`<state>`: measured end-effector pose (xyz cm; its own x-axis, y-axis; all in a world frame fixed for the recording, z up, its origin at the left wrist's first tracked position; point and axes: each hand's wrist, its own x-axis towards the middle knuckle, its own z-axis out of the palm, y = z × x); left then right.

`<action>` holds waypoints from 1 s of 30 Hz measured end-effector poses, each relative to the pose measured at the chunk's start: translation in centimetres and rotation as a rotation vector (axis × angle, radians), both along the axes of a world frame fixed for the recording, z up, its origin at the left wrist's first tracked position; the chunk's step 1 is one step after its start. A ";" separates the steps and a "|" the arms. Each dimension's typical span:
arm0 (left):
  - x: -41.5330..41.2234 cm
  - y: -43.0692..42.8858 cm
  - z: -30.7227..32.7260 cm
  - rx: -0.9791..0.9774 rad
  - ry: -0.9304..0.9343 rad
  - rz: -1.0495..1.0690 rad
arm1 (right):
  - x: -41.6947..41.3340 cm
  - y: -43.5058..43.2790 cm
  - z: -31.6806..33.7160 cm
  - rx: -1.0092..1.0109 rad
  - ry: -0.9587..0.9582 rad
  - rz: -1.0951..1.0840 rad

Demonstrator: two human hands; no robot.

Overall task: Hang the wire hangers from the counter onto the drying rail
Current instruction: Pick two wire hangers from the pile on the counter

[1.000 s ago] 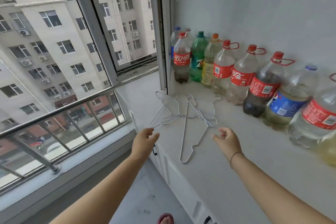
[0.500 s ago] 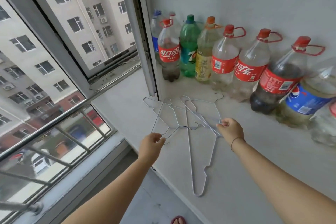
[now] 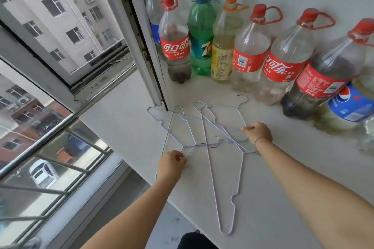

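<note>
Several wire hangers (image 3: 197, 144) lie overlapped flat on the white counter (image 3: 125, 127) at mid-frame, below a row of plastic soda bottles (image 3: 250, 54) along the wall. The left hand (image 3: 172, 164) has its fingers curled, pinching the wire of a pale blue hanger (image 3: 169, 127); that hanger's long axis runs up-down in the frame, its hook pointing right. The right hand (image 3: 257, 133) grips the wire of another hanger. A lilac hanger (image 3: 227, 233) stretches lengthwise toward the lower edge.
</note>
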<state>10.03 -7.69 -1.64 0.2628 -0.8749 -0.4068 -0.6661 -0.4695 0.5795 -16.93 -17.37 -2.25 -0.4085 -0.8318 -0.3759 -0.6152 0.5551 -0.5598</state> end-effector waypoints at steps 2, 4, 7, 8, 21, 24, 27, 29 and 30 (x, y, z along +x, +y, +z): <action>0.0 -0.3 -0.2 0.019 -0.015 -0.002 | 0.2 -0.2 -0.2 0.001 -0.011 -0.031; -0.1 -0.4 -0.3 0.028 -0.032 -0.007 | 0.4 -0.3 -0.2 -0.004 -0.016 -0.053; 0.0 -0.6 -0.4 0.033 -0.033 -0.023 | 0.5 -0.3 -0.4 0.009 -0.036 -0.069; 0.0 -0.6 -0.4 0.035 -0.033 -0.028 | 0.6 -0.4 -0.3 0.010 -0.046 -0.078; -0.7 0.7 2.3 -0.140 0.097 -0.042 | 2.0 2.6 2.9 -0.266 -0.405 -0.196; -1.0 1.3 3.6 -0.192 0.187 0.014 | 2.7 3.8 4.6 -0.332 -0.509 -0.167; -1.1 1.8 4.9 -0.230 0.248 0.098 | 3.1 4.7 6.3 -0.356 -0.624 -0.106; -1.2 2.2 5.9 -0.240 0.286 0.143 | 3.2 5.1 7.3 -0.353 -0.703 -0.066; -1.2 2.3 6.4 -0.242 0.314 0.172 | 3.2 5.3 7.8 -0.350 -0.739 -0.054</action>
<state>8.80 -5.35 4.74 0.3096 -0.9092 -0.2786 -0.3635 -0.3839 0.8488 -13.76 -12.06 5.55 -0.1994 -0.9371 -0.2863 0.0030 0.2916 -0.9565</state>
